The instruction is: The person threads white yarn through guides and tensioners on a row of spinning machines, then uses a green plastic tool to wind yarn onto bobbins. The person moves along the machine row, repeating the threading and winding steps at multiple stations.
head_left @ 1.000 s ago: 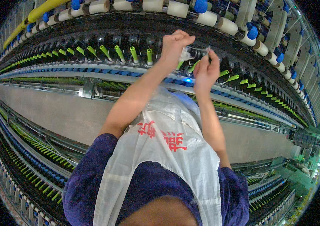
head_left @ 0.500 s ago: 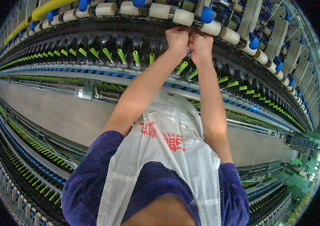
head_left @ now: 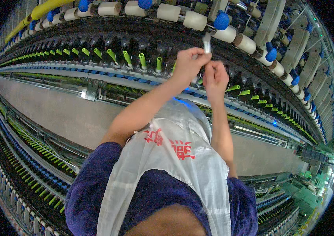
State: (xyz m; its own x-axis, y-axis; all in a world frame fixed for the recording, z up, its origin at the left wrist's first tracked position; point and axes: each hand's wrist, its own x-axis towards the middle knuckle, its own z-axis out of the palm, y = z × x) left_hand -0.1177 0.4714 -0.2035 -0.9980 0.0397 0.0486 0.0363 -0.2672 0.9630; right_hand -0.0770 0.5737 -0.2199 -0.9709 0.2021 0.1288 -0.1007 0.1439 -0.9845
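My left hand (head_left: 189,66): curled, thumb and finger pinching a blurred white strip (head_left: 207,44), its tip near the white rollers (head_left: 225,34) | my right hand (head_left: 216,76): just beside, fingers bunched, hold unclear | green tubes (head_left: 142,61): rowed either side | my white apron (head_left: 163,153): red lettering

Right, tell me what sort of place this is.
Probably a textile spinning mill: there is a long row of lime-green tubes, a line of white rollers beyond them, and a similar machine across the aisle.
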